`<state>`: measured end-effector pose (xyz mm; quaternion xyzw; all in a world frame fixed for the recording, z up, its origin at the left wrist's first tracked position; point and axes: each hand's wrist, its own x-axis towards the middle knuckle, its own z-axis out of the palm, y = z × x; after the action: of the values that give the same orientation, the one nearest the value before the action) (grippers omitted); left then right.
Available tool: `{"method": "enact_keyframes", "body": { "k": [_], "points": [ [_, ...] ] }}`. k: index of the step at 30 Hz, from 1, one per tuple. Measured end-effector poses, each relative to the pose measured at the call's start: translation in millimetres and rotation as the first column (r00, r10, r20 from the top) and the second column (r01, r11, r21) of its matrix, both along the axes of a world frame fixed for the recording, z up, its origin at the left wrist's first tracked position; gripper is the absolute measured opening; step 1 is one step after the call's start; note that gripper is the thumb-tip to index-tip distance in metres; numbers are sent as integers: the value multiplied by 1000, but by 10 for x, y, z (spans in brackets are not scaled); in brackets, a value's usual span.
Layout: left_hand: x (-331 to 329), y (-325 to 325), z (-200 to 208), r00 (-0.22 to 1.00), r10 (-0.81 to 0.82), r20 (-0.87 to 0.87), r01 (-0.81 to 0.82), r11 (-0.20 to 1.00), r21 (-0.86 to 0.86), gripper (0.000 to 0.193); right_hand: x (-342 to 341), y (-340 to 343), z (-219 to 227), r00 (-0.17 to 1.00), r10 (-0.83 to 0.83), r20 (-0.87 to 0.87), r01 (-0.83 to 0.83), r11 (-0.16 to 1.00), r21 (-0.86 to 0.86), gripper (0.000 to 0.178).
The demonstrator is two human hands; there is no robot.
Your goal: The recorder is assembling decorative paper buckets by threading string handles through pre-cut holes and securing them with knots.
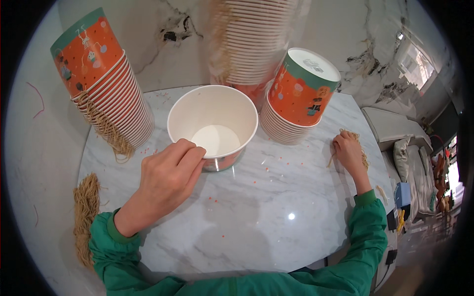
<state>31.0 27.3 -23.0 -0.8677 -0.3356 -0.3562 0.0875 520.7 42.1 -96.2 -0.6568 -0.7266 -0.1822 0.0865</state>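
At table [256,217] centre: 1 upright empty cup [213,126], near rim pinched by left hand [168,178], fingers closed on it. Right hand [348,150] well apart at rt edge, fingertips pressed on small noodle bundle [356,147]; grip there cannot be told. Counted: 3 cup stacks, left stack [106,89] w/ strands hanging, rear stack [249,42] blurred, right stack [298,96] inverted. 1 noodle heap [85,217] at left edge.
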Motion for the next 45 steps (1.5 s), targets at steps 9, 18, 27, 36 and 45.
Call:
{"method": "enact_keyframes", "body": {
  "k": [9, 18, 27, 36, 45],
  "points": [
    [-15, -51, 24, 1000, -1, 0, 1, 1000, -25, 21, -79, 108, -96, 997, 17, -82, -16, 1000, 12, 4],
    [209, -400, 155, 953, -221, 205, 278, 908, -314, 29, -1474, -308, -83, 837, 486, -250, -458, 874, 164, 14],
    [520, -216, -525, 868, 191, 458, 481, -99, -871, 22, -2003, -588, -47, 465, 474, -748, -505, 836, 215, 11],
    [860, -180, -719, 708, 187, 681, 699, -39, -715, 28, -2090, -646, -78, 124, 192, -973, -465, 878, 114, 9],
    [874, -125, -749, 749, 152, 644, 653, -6, -758, 11, -2024, -677, 97, 306, 296, -905, -488, 865, 118, 22]
  ]
}}
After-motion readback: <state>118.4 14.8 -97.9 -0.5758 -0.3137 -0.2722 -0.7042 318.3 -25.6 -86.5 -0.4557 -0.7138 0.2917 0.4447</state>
